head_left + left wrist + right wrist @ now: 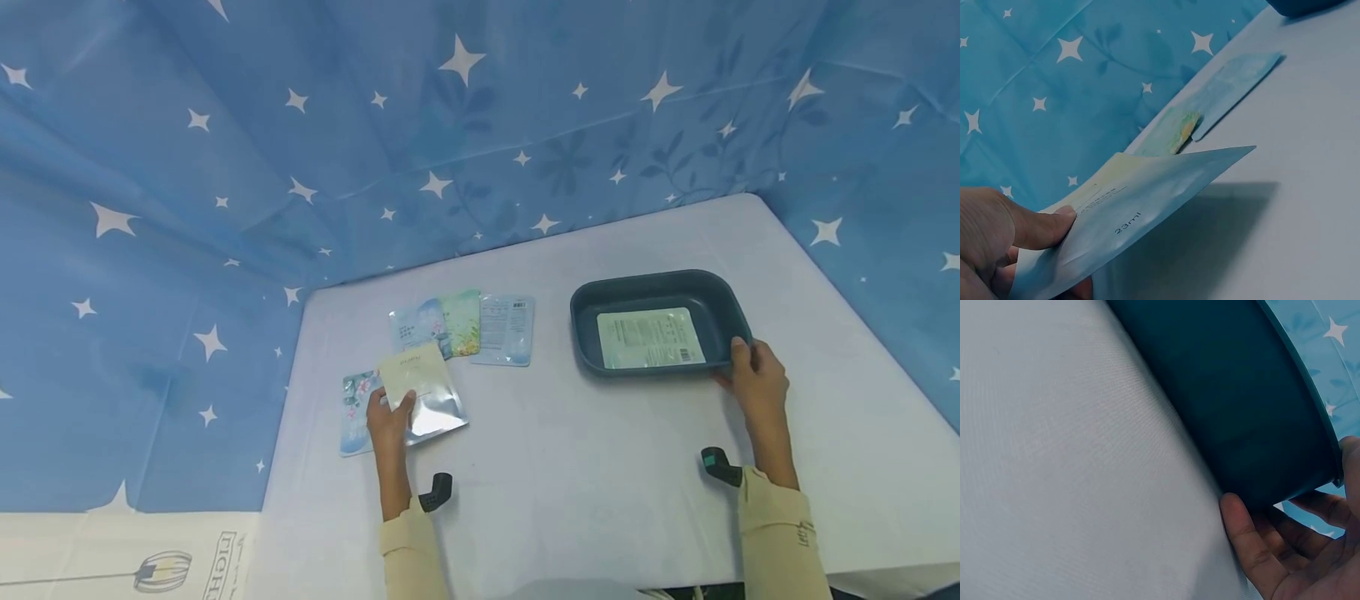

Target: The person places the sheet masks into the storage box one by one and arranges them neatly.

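My left hand (388,419) pinches a pale yellow and silver face mask packet (429,386) by its lower left part, thumb on top. In the left wrist view the packet (1141,200), printed "23ml", is tilted with its far corner above the table and a shadow below. It overlaps a blue floral packet (355,421) on the left. At the right, my right hand (759,385) grips the near right corner of a dark teal basin (651,283), thumb at the rim and fingers underneath. A pale green packet (651,337) lies flat inside the basin.
Behind the held packet lie a blue packet (412,325), a green packet with yellow flowers (463,321) and a light blue packet (506,329), partly overlapping. The white-covered table (570,467) meets a blue star-patterned curtain (480,150) at the back and sides.
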The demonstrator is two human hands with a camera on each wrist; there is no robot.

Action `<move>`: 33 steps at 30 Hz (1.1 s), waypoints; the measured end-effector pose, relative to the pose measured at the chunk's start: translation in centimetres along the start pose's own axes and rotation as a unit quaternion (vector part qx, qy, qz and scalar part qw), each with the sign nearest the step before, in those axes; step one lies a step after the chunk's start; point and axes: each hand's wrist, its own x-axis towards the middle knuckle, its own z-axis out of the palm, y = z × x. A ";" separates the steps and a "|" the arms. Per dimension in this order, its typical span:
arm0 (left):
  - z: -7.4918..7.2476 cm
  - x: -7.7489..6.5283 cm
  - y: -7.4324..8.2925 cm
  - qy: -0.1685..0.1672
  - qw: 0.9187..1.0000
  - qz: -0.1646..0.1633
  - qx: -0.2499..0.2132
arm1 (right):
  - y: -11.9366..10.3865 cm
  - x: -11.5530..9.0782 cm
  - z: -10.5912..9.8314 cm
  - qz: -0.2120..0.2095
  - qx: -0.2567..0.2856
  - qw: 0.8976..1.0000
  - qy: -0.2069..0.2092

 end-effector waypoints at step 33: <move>9.0 -1.7 4.4 -0.177 0.978 0.025 -0.104 | 3.3 2.2 0.8 -0.002 -0.006 1.000 0.019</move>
